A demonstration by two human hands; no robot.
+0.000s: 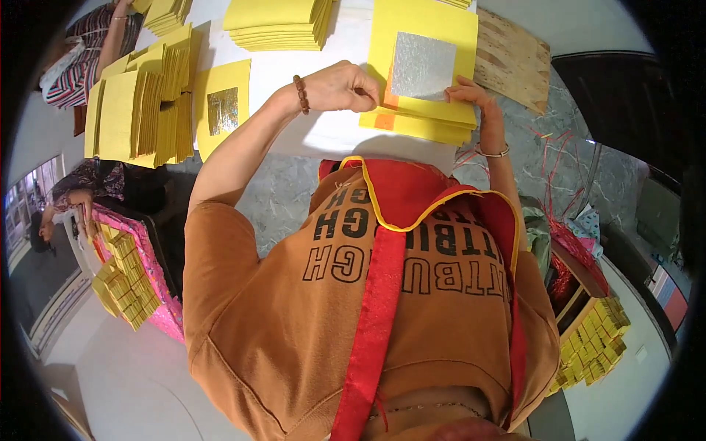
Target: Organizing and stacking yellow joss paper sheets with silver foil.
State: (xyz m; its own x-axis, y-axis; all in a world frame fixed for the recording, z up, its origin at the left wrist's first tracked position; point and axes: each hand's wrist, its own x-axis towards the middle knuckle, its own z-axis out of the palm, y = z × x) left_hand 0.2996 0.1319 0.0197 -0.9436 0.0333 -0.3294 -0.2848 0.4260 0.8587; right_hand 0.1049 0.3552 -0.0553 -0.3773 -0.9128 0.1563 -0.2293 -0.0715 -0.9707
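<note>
A yellow paper sheet [423,18] with a silver foil square [424,65] and an orange strip lies at the table's near edge. Its lower part is creased into a fold across the width. My left hand [344,86], with a beaded bracelet at the wrist, is closed, fingers curled in at the sheet's left side by the orange strip. On the opposite side, my right hand [479,101] has its fingers apart, resting on the sheet by the foil's lower right corner; its thumb is hidden. A bangle circles that wrist.
Stacks of folded yellow paper [140,110] stand on the white table [294,136] at left, another stack [279,22] farther back. A foil-marked sheet [223,106] lies beside them. A wooden board [512,59] is at right. Yellow bundles [592,342] sit low right. Other people are at left.
</note>
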